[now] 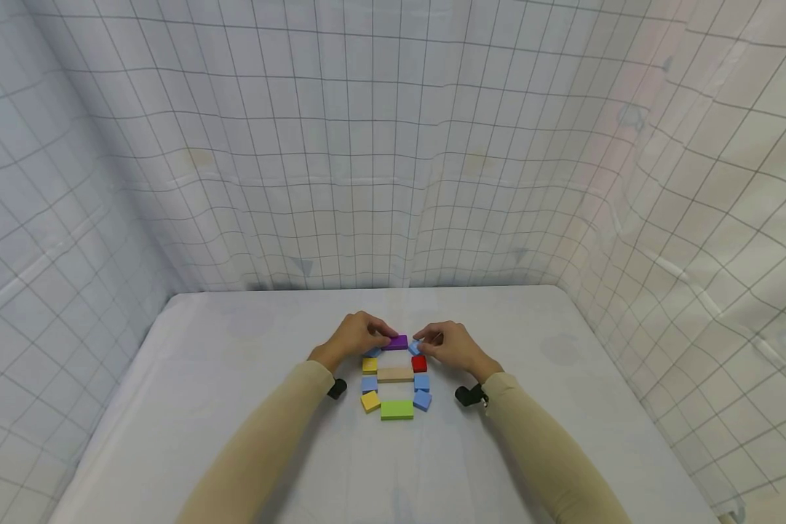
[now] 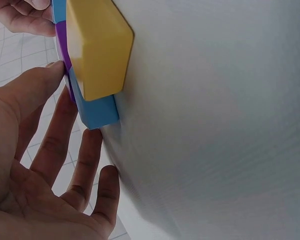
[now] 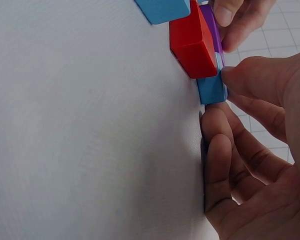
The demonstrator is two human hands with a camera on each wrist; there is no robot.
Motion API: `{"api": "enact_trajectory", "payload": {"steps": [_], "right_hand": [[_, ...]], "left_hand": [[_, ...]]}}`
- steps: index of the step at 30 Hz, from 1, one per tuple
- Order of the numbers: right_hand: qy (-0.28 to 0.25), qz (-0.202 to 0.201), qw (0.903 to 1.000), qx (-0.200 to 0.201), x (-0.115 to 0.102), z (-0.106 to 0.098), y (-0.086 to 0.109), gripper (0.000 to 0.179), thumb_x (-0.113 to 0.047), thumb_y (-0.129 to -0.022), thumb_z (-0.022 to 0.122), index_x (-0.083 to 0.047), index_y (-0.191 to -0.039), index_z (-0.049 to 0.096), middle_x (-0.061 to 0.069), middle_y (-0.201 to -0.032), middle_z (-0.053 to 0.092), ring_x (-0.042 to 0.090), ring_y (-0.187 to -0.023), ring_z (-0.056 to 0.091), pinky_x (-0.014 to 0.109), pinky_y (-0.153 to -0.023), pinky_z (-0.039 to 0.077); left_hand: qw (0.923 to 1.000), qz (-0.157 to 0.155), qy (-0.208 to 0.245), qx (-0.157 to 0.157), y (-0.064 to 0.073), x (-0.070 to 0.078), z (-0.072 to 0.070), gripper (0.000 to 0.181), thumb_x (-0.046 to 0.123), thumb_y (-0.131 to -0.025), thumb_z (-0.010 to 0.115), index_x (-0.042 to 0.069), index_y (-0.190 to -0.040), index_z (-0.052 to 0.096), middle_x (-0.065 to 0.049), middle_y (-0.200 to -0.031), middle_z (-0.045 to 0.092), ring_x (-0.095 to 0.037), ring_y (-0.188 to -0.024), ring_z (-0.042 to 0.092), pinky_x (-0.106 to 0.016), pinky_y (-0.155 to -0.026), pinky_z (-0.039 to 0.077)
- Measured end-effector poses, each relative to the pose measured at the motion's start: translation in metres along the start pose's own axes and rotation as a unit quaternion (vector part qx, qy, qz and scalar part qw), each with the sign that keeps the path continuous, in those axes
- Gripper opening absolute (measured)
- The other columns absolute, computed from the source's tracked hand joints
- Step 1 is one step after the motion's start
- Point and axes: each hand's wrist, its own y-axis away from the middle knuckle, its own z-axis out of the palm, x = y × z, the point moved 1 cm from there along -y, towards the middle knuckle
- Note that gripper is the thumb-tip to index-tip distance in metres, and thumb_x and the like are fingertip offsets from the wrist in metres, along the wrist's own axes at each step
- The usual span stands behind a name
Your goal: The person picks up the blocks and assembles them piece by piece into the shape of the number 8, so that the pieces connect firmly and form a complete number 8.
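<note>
My left hand pinches a purple rectangular block between thumb and fingers at the far end of a ring of blocks. Just to its right, my right hand has its thumb and forefinger on a small blue block, set at a slant. Another blue block lies by the purple block's left end, partly under my left hand in the head view. Nearer me stand a yellow block on the left and a red block on the right.
A tan bar spans the ring's middle, between a left blue block and a right blue block. A green block closes the near end, flanked by yellow and blue blocks. White gridded curtains enclose the white table.
</note>
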Motion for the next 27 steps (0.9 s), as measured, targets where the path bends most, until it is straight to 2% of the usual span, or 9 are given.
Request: {"api": "enact_trajectory", "payload": {"steps": [14,21,27], "right_hand": [[0.009,0.005,0.9999,-0.001,-0.0005,0.0004,-0.0001,0.020,-0.023,-0.109,0.083,-0.020,-0.128,0.088,-0.002,-0.106,0.080,0.015,-0.099,0.070,0.037,-0.095,0.067],[0.008,0.008,0.9999,-0.002,-0.0023,-0.0007,0.0009,0.020,-0.023,-0.109,0.083,-0.020,-0.128,0.088,-0.002,-0.106,0.080,0.015,-0.099,0.070,0.036,-0.096,0.066],[0.010,0.010,0.9999,-0.003,-0.0033,-0.0008,0.0011,0.020,-0.024,-0.109,0.083,-0.020,-0.128,0.088,-0.002,-0.106,0.079,0.015,-0.099,0.069,0.035,-0.094,0.065]], "left_hand": [[1.0000,0.006,0.000,0.000,0.0008,-0.0008,0.0003,0.020,0.016,-0.109,0.083,0.021,-0.126,0.092,-0.002,-0.133,0.088,-0.025,-0.128,0.074,-0.057,-0.125,0.057],[1.0000,0.000,-0.001,0.000,0.0009,-0.0009,0.0007,0.020,0.018,-0.110,0.082,0.021,-0.128,0.091,-0.003,-0.133,0.087,-0.025,-0.126,0.074,-0.056,-0.125,0.057],[0.9999,0.001,-0.003,0.016,0.0068,-0.0053,-0.0074,0.027,0.029,-0.111,0.082,0.019,-0.136,0.087,-0.005,-0.133,0.086,-0.022,-0.114,0.074,-0.048,-0.114,0.064]]}}
